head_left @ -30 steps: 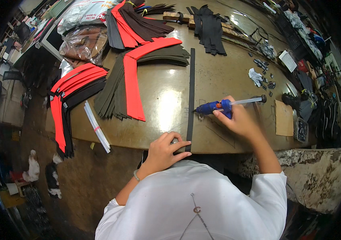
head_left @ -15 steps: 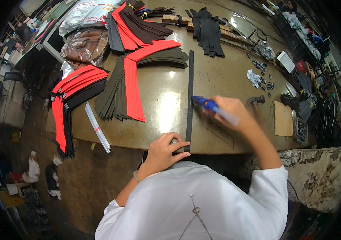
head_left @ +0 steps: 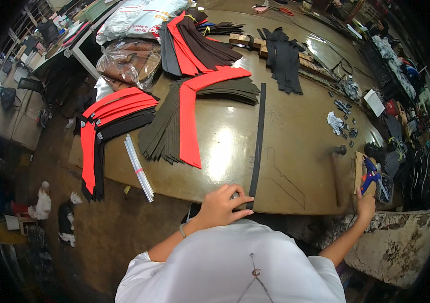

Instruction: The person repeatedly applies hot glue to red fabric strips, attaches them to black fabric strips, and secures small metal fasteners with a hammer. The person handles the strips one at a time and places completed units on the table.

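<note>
Since the earlier frame, the right hand point(head_left: 366, 205) and the blue plastic glue gun point(head_left: 371, 175) have shifted from beside the strip to well right of it, and the left hand point(head_left: 222, 204) has remained at the strip's near end. Left hand: forefinger and thumb slightly apart on the long, narrow, flat black strip point(head_left: 258, 146); whether they pinch or only press it cannot be told. The strip runs away from this hand across the glossy brown tabletop point(head_left: 290, 151). Right hand: fingers at the gun's near end; whether closed round it cannot be told. The gun is just beyond that hand, over a tan cardboard piece point(head_left: 359, 171). Left of the right hand lies a wooden-handled hammer point(head_left: 337, 177). Left of the left hand, a bundle of translucent glue sticks point(head_left: 139, 168) is bound with a pink band. Farther beyond the left hand are fanned dark olive strips point(head_left: 167, 131), bright red strips point(head_left: 190, 131) atop them. Well beyond both hands lies a pile of black fabric-like strips point(head_left: 283, 63).
</note>
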Tool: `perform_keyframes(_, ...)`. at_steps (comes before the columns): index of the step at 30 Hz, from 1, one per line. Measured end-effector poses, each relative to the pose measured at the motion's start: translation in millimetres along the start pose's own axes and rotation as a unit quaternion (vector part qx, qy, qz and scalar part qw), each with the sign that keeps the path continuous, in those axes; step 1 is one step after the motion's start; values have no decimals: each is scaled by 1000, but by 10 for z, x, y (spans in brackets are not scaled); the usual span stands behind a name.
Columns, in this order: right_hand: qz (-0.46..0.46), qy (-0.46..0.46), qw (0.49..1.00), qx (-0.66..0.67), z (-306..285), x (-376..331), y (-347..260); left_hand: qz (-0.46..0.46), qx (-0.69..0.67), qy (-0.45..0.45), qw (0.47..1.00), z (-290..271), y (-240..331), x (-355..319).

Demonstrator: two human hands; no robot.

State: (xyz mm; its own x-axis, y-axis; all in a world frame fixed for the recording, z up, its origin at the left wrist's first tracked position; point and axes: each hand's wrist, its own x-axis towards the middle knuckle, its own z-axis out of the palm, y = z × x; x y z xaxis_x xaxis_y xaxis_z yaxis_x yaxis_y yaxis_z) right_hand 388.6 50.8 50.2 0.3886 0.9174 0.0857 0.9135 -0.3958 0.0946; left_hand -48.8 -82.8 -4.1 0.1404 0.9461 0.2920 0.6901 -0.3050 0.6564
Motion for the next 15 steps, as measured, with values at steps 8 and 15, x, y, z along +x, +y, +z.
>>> perform_keyframes(8, -661, -15, 626, 415, -429, -204, -3456, 12, 2, 6, 1000, 5, -28, -21)
perform_keyframes(15, -719, 100, 614, 310, -244, -240, -5063, 2, -5, 13, 1000, -1, 5, -13)
